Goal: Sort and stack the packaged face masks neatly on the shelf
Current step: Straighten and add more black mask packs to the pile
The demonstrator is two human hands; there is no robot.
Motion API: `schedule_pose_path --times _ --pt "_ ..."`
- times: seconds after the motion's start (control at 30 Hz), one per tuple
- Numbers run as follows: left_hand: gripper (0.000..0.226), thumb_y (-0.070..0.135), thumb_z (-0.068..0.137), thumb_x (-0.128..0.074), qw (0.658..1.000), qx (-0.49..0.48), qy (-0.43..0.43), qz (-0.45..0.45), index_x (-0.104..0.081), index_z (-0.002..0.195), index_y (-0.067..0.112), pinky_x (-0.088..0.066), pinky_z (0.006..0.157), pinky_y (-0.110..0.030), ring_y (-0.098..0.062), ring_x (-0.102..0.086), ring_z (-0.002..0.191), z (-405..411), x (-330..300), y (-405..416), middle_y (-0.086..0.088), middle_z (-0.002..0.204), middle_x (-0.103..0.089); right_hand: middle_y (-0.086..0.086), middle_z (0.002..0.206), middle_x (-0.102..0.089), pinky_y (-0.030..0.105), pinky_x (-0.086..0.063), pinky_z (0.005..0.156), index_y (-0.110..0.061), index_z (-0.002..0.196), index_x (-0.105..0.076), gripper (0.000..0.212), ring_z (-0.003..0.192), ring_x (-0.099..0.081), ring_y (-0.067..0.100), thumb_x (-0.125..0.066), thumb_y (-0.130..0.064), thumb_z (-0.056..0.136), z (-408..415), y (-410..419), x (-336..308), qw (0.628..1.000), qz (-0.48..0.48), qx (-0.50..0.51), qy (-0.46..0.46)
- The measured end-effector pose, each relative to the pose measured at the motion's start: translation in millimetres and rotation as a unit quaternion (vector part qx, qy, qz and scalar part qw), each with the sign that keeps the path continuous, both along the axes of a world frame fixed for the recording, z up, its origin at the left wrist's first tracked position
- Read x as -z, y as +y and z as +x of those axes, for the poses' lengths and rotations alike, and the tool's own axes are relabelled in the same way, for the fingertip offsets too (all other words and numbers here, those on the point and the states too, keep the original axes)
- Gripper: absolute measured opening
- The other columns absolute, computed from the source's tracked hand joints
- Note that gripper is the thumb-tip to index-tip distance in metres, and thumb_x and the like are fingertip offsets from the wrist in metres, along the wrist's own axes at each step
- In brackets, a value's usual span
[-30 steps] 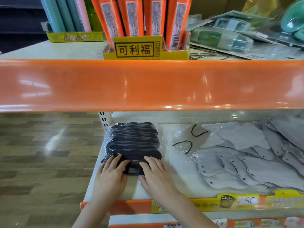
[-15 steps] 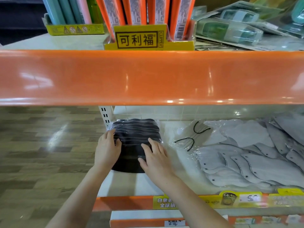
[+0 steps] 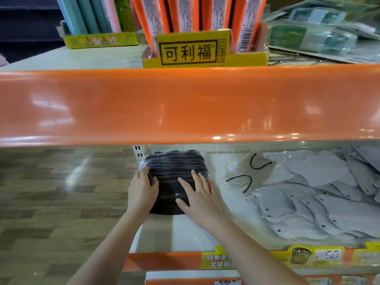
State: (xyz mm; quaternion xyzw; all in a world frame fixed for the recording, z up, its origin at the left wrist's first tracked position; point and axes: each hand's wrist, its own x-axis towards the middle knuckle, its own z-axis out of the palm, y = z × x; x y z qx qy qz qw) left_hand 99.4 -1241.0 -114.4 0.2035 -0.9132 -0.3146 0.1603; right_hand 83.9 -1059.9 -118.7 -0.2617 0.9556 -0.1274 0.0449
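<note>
In the head view, a stack of black face masks in clear plastic wrap (image 3: 174, 175) is lying on the white lower shelf (image 3: 185, 233), at its far left end, close to the perforated white upright post (image 3: 137, 151) at the back corner. The left edge of the stack is sitting almost at the left edge of the shelf, and beyond that edge only the wooden floor (image 3: 51, 202) is showing. The left hand (image 3: 143, 192) is resting on the left side of the stack, with its fingers (image 3: 144, 171) gently bent over the edge of the wrap. The right hand (image 3: 198, 199) is lying flat on the right part of the stack, its fingers (image 3: 195, 177) straight and spread, pressing down and gripping nothing.

In front of the stack, bare shelf is reaching to the orange front rail with yellow price labels (image 3: 236, 260). To the right of the stack there is a strip of free shelf, then a clear packet holding a grey mask with black ear loops (image 3: 248, 173), and farther right a loose overlapping pile of packaged grey masks (image 3: 320, 202), spreading to the right border of the frame.

Above, the glossy orange edge of the upper shelf (image 3: 185, 108) is hanging low over the back of the stack. On that upper shelf a yellow display box with orange packs (image 3: 197, 48) is standing.
</note>
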Motion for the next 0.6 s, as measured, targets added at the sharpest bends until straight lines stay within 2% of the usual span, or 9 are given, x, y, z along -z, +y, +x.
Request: schedule_pose_path --times 0.1,0.17,0.23,0.3,0.4,0.5,0.57,0.6 --pt "0.037 0.018 0.096 -0.051 1.000 0.000 -0.008 0.006 -0.049 0.131 0.006 -0.041 0.094 -0.040 -0.032 -0.049 0.117 -7 -7 -3 -0.015 0.127 -0.054 0.005 0.161 0.008 0.045 0.003 0.118 -0.033 0.152 -0.007 0.062 0.147 0.011 0.021 -0.025 -0.055 0.097 2 -2 1 1.000 0.004 -0.007 0.011" --pt "0.038 0.021 0.097 -0.049 1.000 0.002 -0.020 0.010 -0.047 0.132 0.008 -0.042 0.091 -0.038 -0.030 -0.049 0.116 -13 -12 -4 -0.014 0.127 -0.054 0.006 0.161 0.007 0.046 0.006 0.117 -0.031 0.153 -0.007 0.072 0.147 0.010 0.021 -0.006 -0.060 0.087 4 -6 3 1.000 0.011 -0.014 0.021" --pt "0.042 0.026 0.097 -0.047 0.999 0.003 -0.045 0.000 -0.043 0.137 0.011 -0.043 0.093 -0.041 -0.031 -0.047 0.119 -19 -15 -6 -0.013 0.132 -0.051 0.007 0.161 0.008 0.047 0.008 0.116 -0.031 0.153 -0.005 0.084 0.147 0.011 0.022 0.006 -0.061 0.075 5 -10 4 1.000 0.014 -0.016 0.018" --pt "0.048 0.030 0.098 -0.044 0.997 0.000 -0.070 -0.015 -0.037 0.142 0.014 -0.041 0.098 -0.045 -0.032 -0.041 0.126 -23 -16 -7 -0.010 0.140 -0.045 0.007 0.160 0.009 0.047 0.010 0.115 -0.030 0.153 -0.004 0.087 0.147 0.011 0.023 0.009 -0.060 0.072 4 -12 5 1.000 0.014 -0.011 0.018" --pt "0.049 0.035 0.099 -0.040 0.993 0.004 -0.113 -0.036 -0.032 0.145 0.019 -0.036 0.101 -0.046 -0.033 -0.033 0.131 -29 -17 -9 -0.004 0.147 -0.040 0.009 0.160 0.008 0.048 0.011 0.114 -0.029 0.153 -0.005 0.087 0.147 0.010 0.025 0.010 -0.059 0.073 4 -17 5 1.000 0.011 0.003 0.020" --pt "0.050 0.039 0.099 -0.037 0.988 0.009 -0.145 -0.052 -0.032 0.145 0.021 -0.033 0.103 -0.047 -0.033 -0.033 0.131 -32 -18 -10 -0.003 0.148 -0.039 0.010 0.161 0.004 0.050 0.008 0.115 -0.028 0.153 -0.008 0.084 0.147 0.006 0.026 0.007 -0.059 0.076 5 -22 5 1.000 0.016 0.014 0.023" --pt "0.050 0.039 0.099 -0.036 0.982 -0.006 -0.165 -0.089 -0.032 0.145 0.022 -0.030 0.104 -0.048 -0.033 -0.032 0.132 -30 -19 -8 -0.003 0.149 -0.037 0.011 0.161 0.004 0.051 0.007 0.116 -0.027 0.153 -0.007 0.071 0.147 0.006 0.026 -0.005 -0.057 0.088 5 -22 2 0.999 0.027 0.020 0.020" --pt "0.049 0.037 0.099 -0.038 0.976 -0.014 -0.168 -0.137 -0.033 0.144 0.021 -0.027 0.106 -0.050 -0.034 -0.030 0.134 -27 -19 -6 -0.004 0.149 -0.037 0.010 0.161 0.005 0.051 0.006 0.117 -0.027 0.153 -0.007 0.065 0.147 0.007 0.026 -0.014 -0.055 0.095 5 -21 1 0.999 0.028 0.019 0.014"
